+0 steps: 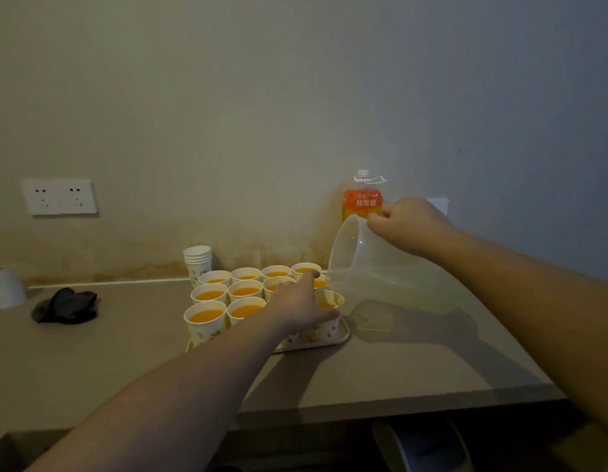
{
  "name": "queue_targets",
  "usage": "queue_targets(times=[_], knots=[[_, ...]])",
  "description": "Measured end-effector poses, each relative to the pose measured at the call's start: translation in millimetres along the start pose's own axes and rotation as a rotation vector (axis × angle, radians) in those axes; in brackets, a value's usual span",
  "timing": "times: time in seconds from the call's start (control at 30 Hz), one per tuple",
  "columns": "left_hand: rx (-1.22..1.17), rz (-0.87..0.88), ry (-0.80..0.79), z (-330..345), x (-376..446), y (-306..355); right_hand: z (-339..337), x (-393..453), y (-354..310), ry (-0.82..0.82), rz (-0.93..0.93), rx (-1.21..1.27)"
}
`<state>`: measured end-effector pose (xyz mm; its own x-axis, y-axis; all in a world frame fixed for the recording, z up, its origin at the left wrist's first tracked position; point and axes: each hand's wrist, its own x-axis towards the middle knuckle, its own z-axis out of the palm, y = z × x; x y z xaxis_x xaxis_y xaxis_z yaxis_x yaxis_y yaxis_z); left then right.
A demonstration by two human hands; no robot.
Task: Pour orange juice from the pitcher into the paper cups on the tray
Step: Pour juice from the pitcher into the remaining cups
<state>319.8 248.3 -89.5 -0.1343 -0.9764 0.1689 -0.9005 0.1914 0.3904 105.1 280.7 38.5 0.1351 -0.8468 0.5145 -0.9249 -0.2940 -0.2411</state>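
Several white paper cups (207, 318) holding orange juice stand on a pale tray (343, 335) in the middle of the counter. My right hand (410, 226) grips the handle of a clear plastic pitcher (364, 264), tipped steeply with its mouth toward the cup at the tray's front right (330, 303). The pitcher looks almost empty. My left hand (302, 301) reaches over the tray, its thumb and fingers curled round that front-right cup. My left forearm hides part of the front row.
An orange juice bottle (362, 199) stands by the wall behind the pitcher. A stack of empty cups (197, 264) sits behind the tray. A dark cloth (66, 306) and a white object (6, 287) lie at the left. The counter's front edge runs below the tray.
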Motion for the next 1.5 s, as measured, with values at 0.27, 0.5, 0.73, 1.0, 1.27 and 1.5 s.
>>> queue_targets(times=[0.27,0.5,0.73,1.0,1.27,1.5], knots=[[0.065,0.025,0.003,-8.9,-2.0,-3.0,1.6,3.2,-3.1,0.021,0.041,0.067],[-0.065,0.072,0.05,-44.9,-5.5,-6.7,-15.3,10.5,-15.8,0.125,0.045,0.184],[-0.405,0.177,0.115,-81.0,-2.3,2.2,-11.9,33.1,-19.4,0.255,0.179,0.459],[-0.721,0.165,0.16,-95.8,23.5,-2.5,19.6,72.3,-33.0,0.299,0.34,0.798],[-0.772,0.164,0.235,-121.5,62.6,-19.2,46.9,116.9,-40.6,0.33,0.338,0.917],[-0.765,0.148,0.279,-132.4,95.8,-38.5,77.4,159.9,-40.8,0.355,0.374,0.958]])
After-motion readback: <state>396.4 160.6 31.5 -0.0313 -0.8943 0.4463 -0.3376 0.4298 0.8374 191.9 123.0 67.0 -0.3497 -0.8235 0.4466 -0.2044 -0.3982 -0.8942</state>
